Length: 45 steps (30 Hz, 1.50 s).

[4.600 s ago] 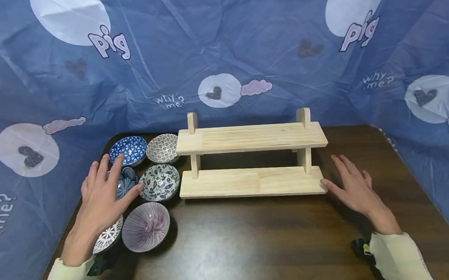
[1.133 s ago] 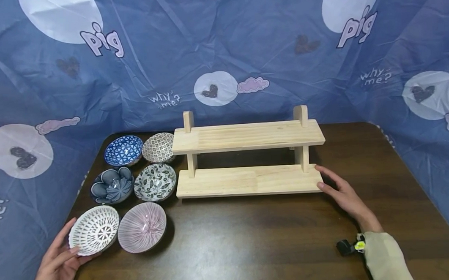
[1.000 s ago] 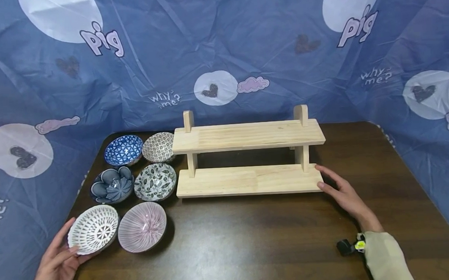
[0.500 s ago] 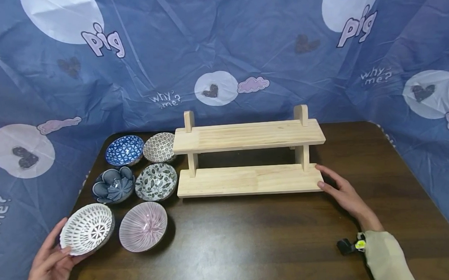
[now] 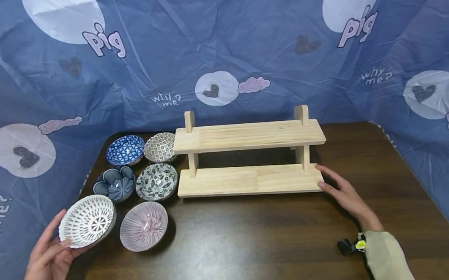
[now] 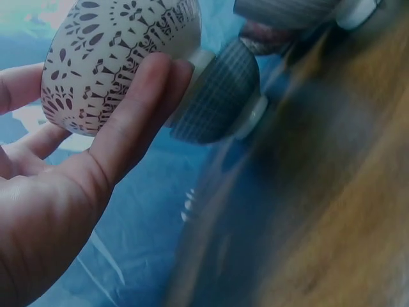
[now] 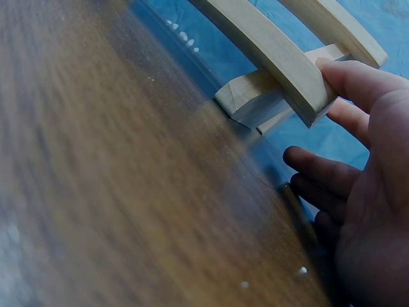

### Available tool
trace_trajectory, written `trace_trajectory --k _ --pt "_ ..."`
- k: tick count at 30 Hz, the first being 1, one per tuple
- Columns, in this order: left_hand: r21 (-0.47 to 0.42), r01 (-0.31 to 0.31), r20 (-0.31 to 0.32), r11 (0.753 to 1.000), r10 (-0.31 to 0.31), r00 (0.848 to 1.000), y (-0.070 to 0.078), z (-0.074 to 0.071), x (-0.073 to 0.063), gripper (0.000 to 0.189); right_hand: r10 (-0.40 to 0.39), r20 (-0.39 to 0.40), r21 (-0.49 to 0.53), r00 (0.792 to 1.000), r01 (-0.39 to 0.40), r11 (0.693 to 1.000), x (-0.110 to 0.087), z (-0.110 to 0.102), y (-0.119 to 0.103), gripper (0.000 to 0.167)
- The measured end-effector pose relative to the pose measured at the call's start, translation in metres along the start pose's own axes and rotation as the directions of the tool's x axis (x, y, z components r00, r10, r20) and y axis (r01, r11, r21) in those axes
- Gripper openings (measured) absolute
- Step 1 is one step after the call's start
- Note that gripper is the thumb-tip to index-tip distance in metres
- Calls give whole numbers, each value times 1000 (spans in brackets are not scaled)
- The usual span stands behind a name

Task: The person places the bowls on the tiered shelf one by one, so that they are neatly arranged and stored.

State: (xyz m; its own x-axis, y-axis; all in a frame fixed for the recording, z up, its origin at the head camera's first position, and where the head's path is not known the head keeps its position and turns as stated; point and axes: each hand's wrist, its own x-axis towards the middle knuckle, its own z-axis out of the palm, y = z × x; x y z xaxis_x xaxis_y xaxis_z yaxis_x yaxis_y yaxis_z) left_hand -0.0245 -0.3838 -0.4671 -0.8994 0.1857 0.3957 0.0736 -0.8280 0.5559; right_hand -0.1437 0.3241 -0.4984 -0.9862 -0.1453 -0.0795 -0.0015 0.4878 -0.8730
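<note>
My left hand (image 5: 48, 259) grips a white bowl (image 5: 87, 221) with a dark petal pattern, its thumb at the rim and the other fingers under the side. The bowl is tilted and raised over the left part of the table. In the left wrist view, fingers lie along its speckled outer wall (image 6: 96, 83). At the other side, my right hand (image 5: 345, 199) holds the right end of the lower board of a two-tier wooden shelf (image 5: 249, 181), thumb at the front corner and index finger at the rear. The remaining fingers stay free of the board in the right wrist view.
Left of the shelf stand a purple striped bowl (image 5: 143, 226), a blue-grey petal bowl (image 5: 116, 186), a leaf-patterned bowl (image 5: 156, 181), a blue triangle-patterned bowl (image 5: 125, 150) and a grey checked bowl (image 5: 159, 147). Blue printed cloth (image 5: 280, 35) walls the brown table (image 5: 245, 240).
My left hand came down from over the bowls, took hold of the white bowl, then drew it left and raised it. My right hand moved onto the shelf's end and has stayed there.
</note>
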Motion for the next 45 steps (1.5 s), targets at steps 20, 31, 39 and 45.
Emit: trace_trajectory --k 20,31,39,45 --pt "-72 -39 8 997 40 999 -7 30 33 74 -41 -21 15 999 42 999 1 3 1 60" --pt "-70 -30 19 997 31 999 -12 42 52 71 -36 -18 26 999 36 999 -1 3 0 60" --pt "-49 -14 18 999 15 1000 -18 54 66 70 -24 -19 23 1000 24 999 -1 2 0 61" --pt "-31 -4 38 1000 5 999 -22 62 77 70 -12 -18 25 1000 12 1000 0 0 -1 62"
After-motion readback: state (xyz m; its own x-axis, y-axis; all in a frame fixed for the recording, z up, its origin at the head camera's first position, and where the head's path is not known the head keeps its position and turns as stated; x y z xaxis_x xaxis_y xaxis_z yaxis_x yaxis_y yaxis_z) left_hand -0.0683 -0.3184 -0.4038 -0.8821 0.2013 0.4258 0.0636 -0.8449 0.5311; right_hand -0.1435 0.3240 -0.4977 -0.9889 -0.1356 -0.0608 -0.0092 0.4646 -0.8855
